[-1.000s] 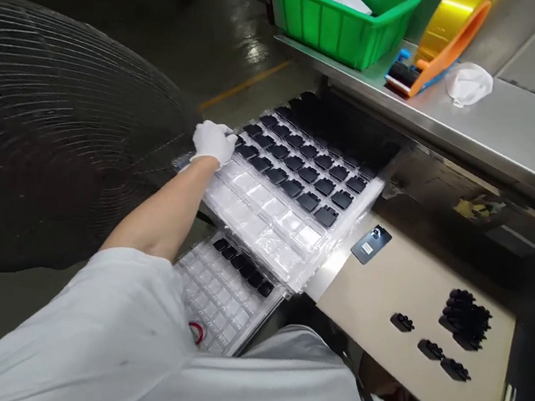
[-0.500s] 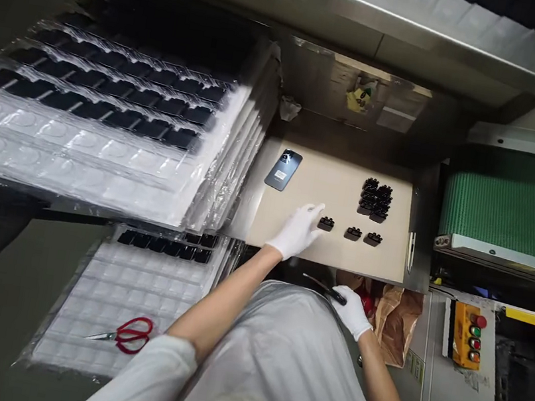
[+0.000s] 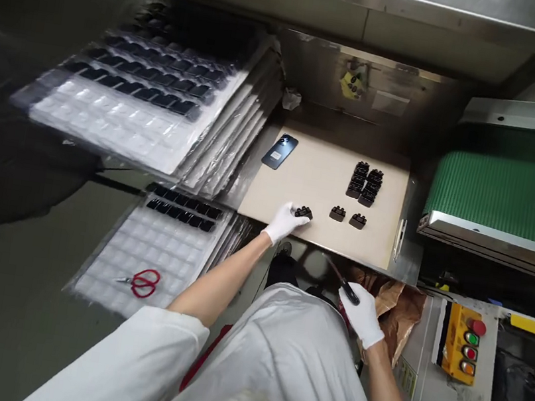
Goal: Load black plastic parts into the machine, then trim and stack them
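Observation:
My left hand [image 3: 283,221], white-gloved, closes its thumb and fingers around a small black block with round knobs on top [image 3: 303,212], near the front edge of the beige board [image 3: 301,179]. Two similar black blocks [image 3: 338,213] stand apart to its right. Behind them more black blocks [image 3: 363,183] are packed together in a group. Below the board's front edge, my right hand [image 3: 365,314], gloved too, is wrapped around the black handle of a thin tool [image 3: 350,292]. Its slender shaft points up and left; the kind of tip is too small to tell.
A dark phone [image 3: 279,151] lies at the board's left. Stacked plastic trays [image 3: 109,116] stand beyond it, with red-handled scissors [image 3: 144,283] on a lower stack [image 3: 112,264]. To the right are a green conveyor belt [image 3: 511,183], a yellow button box [image 3: 462,343] and brown paper [image 3: 403,318].
My left hand has closed on the nearest black block, which now sits tilted at the fingertips. My right hand has moved slightly lower with the tool. The whole view has shifted.

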`<state>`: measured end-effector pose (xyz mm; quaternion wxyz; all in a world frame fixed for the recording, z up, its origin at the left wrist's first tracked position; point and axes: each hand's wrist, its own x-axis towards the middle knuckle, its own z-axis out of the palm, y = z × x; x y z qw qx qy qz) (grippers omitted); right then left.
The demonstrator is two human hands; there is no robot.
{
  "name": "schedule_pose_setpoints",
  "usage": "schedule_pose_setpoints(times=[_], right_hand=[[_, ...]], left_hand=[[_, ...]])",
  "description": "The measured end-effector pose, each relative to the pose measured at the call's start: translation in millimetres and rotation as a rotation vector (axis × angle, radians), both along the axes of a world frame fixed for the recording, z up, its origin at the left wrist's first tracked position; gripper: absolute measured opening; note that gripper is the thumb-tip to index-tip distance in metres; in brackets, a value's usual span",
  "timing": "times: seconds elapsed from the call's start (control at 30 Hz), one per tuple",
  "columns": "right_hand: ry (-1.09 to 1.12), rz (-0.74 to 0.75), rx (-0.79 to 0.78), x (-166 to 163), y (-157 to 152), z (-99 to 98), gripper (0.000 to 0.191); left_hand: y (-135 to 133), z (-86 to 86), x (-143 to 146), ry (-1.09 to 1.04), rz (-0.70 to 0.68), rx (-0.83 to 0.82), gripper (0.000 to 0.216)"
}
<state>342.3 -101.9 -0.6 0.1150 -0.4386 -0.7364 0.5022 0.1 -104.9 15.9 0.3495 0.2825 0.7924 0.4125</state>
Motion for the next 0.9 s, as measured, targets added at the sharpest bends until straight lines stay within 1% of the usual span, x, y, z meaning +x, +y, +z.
schedule_pose_setpoints(times=[0.1, 0.2, 0.27, 0.33, 0.4, 0.47, 0.53, 0.57, 0.6, 0.67, 0.73, 0.77, 0.8, 0.83, 0.87, 0.9], right_hand=[[-0.123, 0.136, 0.086, -23.0, 18.9, 24.4, 0.030], [-0.328, 0.358, 0.246, -47.1, 27.8, 50.7, 0.034], [-0.416, 0.480, 0.322, -56.5, 28.7, 61.7, 0.032], [-0.456, 0.532, 0.295, -59.0, 27.9, 65.9, 0.031], [-0.459, 0.564, 0.190, -57.6, 25.6, 65.5, 0.029], [-0.437, 0.616, 0.087, -57.7, 20.7, 64.3, 0.028], [-0.450, 0.647, 0.067, -63.9, 12.6, 65.0, 0.027], [-0.486, 0.644, 0.085, -69.9, 7.7, 66.0, 0.026], [-0.527, 0.635, 0.111, -77.7, 2.4, 67.4, 0.025], [-0.580, 0.633, 0.128, -98.2, -8.3, 70.2, 0.023], [-0.578, 0.635, 0.090, -123.8, -18.4, 71.9, 0.021], [-0.578, 0.637, 0.078, -138.0, -23.2, 72.2, 0.021], [-0.591, 0.641, 0.074, -152.9, -27.9, 72.2, 0.020], [-0.611, 0.649, 0.075, -168.2, -32.7, 71.9, 0.021], [-0.628, 0.666, 0.074, -183.6, -37.5, 71.3, 0.022], [-0.634, 0.690, 0.063, -198.6, -42.5, 70.3, 0.023]], left_hand=[[-53.9, 13.1, 29.0, -0.112, 0.135, 0.063, 0.039], [-104.8, 26.0, 46.1, -0.302, 0.259, 0.148, 0.049], [-134.8, 33.1, 44.6, -0.421, 0.308, 0.195, 0.055], [-162.2, 38.0, 33.1, -0.517, 0.281, 0.221, 0.060], [-185.6, 39.8, 15.2, -0.628, 0.170, 0.212, 0.063], [-202.2, 38.9, -4.6, -0.729, -0.017, 0.139, 0.066], [-210.4, 37.0, -23.2, -0.748, -0.228, 0.015, 0.068], [-211.6, 36.5, -31.5, -0.699, -0.324, -0.051, 0.068], [-211.4, 36.7, -39.1, -0.597, -0.410, -0.117, 0.067], [-209.2, 38.9, -52.4, -0.262, -0.566, -0.249, 0.062], [-208.8, 42.7, -64.7, 0.099, -0.733, -0.356, 0.056], [-210.6, 44.2, -71.4, 0.229, -0.817, -0.390, 0.053], [-214.1, 45.0, -79.2, 0.310, -0.895, -0.409, 0.052], [-219.5, 44.4, -88.5, 0.342, -0.956, -0.412, 0.051], [-226.8, 42.4, -99.9, 0.336, -0.991, -0.401, 0.051], [-235.8, 38.7, -113.7, 0.297, -0.987, -0.378, 0.052]])
